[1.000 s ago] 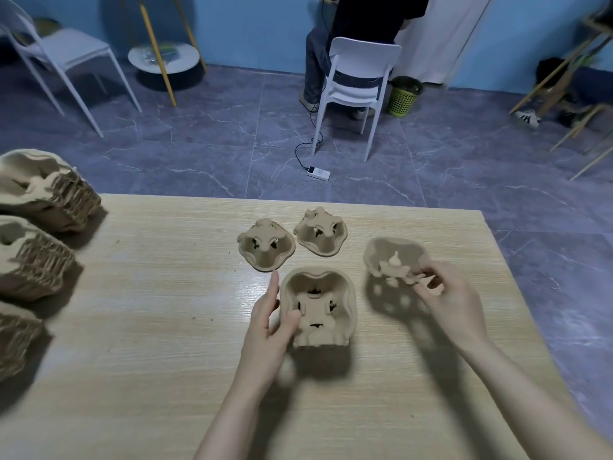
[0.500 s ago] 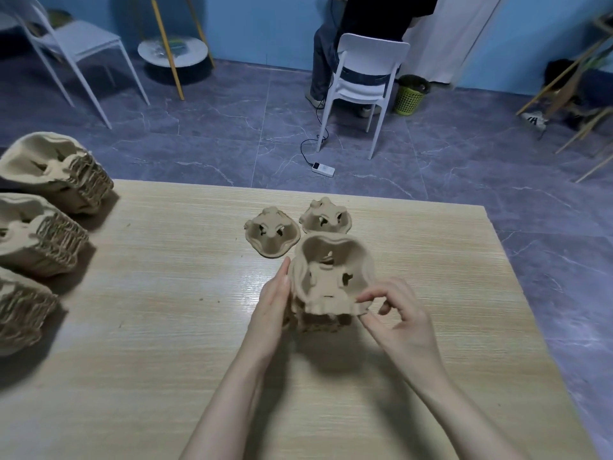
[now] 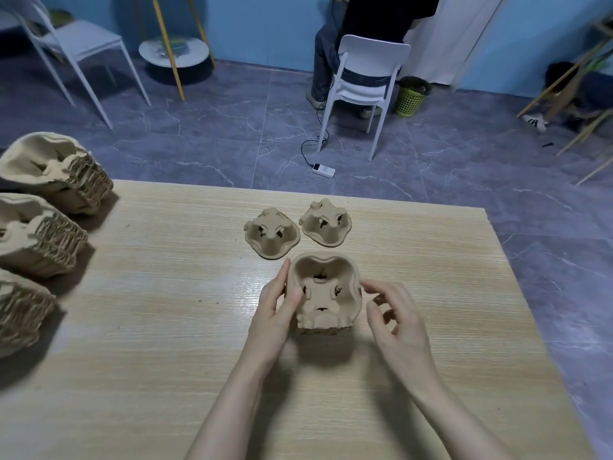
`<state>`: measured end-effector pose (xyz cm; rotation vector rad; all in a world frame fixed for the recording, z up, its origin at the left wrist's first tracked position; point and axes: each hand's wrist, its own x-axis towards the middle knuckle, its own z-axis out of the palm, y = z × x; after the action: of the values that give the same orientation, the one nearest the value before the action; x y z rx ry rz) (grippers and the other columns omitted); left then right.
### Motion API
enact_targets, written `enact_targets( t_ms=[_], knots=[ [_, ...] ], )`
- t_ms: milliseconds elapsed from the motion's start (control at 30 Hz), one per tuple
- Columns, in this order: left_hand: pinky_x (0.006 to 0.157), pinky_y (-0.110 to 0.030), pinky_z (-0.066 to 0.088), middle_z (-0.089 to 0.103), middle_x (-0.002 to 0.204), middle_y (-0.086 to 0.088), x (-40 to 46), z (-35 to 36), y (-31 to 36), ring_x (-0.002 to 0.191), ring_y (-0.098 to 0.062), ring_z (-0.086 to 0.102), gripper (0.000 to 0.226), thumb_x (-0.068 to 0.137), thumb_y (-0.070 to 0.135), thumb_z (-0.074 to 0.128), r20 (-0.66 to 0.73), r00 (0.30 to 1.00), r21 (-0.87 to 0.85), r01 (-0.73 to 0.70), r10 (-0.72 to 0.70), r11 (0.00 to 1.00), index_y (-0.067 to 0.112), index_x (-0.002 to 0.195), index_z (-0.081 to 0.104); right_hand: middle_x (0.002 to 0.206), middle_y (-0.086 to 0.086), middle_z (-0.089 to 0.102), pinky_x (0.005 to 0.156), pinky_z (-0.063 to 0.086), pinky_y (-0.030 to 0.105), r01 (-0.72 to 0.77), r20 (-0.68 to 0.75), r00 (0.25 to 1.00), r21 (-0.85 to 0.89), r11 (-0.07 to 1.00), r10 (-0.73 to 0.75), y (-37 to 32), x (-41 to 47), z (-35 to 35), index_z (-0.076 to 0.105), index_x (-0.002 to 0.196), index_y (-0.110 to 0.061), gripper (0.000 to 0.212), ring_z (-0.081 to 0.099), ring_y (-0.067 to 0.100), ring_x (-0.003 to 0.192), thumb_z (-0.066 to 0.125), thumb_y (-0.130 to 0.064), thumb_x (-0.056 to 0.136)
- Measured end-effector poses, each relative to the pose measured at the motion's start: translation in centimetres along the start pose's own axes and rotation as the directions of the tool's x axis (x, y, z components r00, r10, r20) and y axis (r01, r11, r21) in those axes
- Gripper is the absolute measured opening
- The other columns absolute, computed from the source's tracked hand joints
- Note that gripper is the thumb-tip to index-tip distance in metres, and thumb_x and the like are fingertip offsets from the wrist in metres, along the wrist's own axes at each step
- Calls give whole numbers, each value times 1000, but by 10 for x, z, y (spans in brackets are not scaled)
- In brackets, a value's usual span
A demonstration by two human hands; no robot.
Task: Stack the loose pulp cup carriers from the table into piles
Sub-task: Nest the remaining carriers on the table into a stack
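Writing or brand marks cannot be made out anywhere in the head view: the pulp pieces are plain tan, and the white power strip (image 3: 323, 170) on the floor is too small to read.

On the wooden table (image 3: 166, 343), near its middle, sits a small stack of carriers (image 3: 323, 292), open side up, with the edges of at least one more carrier showing under its near end. The left hand (image 3: 277, 313) holds the stack's left side: the thumb lies over the left rim and the fingers run up along the outer wall. The right hand (image 3: 396, 315) is just beside the stack's right side with fingers loosely curled; its fingertips (image 3: 368, 287) come to the right rim, though whether they touch it cannot be told, and they clasp nothing.

Just beyond the stack lie two loose carriers, side by side and apart from both hands: the left loose carrier (image 3: 272, 233) and the right loose carrier (image 3: 325, 223), each open side up.

At the far left edge of the table stand three tall piles: the far pile (image 3: 56, 174), the middle pile (image 3: 36, 235) and the near pile (image 3: 20, 313), all leaning and well apart from the hands.

Past the table, on the grey floor, a person sits on a white chair (image 3: 365, 74) with their back turned; a green basket (image 3: 411, 96) stands to its right and another white chair (image 3: 79, 44) at far left.
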<state>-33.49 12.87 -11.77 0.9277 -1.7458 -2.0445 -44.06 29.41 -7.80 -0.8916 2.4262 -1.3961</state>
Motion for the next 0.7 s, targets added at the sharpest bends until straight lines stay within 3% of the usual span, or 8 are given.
enact_targets(
  t_ms=[100,200,233,333,433,600,700],
  knots=[
    [118,-38,33,47,144,19,2,1,0,133,6,42,65,76,60,63,-15,1000,-16,-4,3,1000,52,138,45,125,-11,55,81,44,14,-253,86,966,110,961,244,-1,10,0,53,130,-37,41,58,0,103,64,-24,92],
    [118,-36,33,47,147,16,6,4,1,135,5,42,71,74,58,67,-13,1000,-71,1,-2,997,49,141,45,137,-5,51,101,46,28,-511,319,842,209,834,436,2,19,5,39,144,-38,71,56,1,115,73,-45,81],
    [118,-35,32,47,148,16,7,4,2,135,4,43,69,76,54,68,-3,1000,-89,2,-2,996,47,141,46,137,-3,55,101,48,27,-557,374,810,254,790,451,2,21,8,39,144,-36,71,59,4,115,73,-44,82],
    [114,-32,37,50,147,15,9,4,-1,134,1,46,67,79,43,69,6,1000,-101,-16,16,995,41,142,49,125,-4,66,79,52,15,-566,410,805,316,762,428,-1,24,16,49,138,-27,48,66,-1,101,63,-19,93],
    [97,-14,42,53,142,18,4,-4,2,131,4,47,59,80,40,69,-49,998,-106,-41,36,994,48,135,52,117,-8,70,71,51,13,-558,426,804,300,774,414,-4,25,24,53,134,-31,42,68,0,95,63,-22,93],
    [103,-24,39,57,139,17,-5,-28,3,130,2,50,54,82,35,68,-187,980,-153,-98,68,983,44,134,55,116,-7,69,78,52,15,-552,506,787,323,769,353,-12,28,45,49,139,-27,51,67,-1,100,64,-16,92],
    [99,-16,42,57,139,14,-7,-32,2,129,3,51,48,95,18,64,-296,951,-168,-148,93,975,32,139,53,116,-8,69,91,54,27,-545,579,749,262,797,322,-16,34,52,46,140,-35,56,66,3,105,68,-25,89]
  ],
)
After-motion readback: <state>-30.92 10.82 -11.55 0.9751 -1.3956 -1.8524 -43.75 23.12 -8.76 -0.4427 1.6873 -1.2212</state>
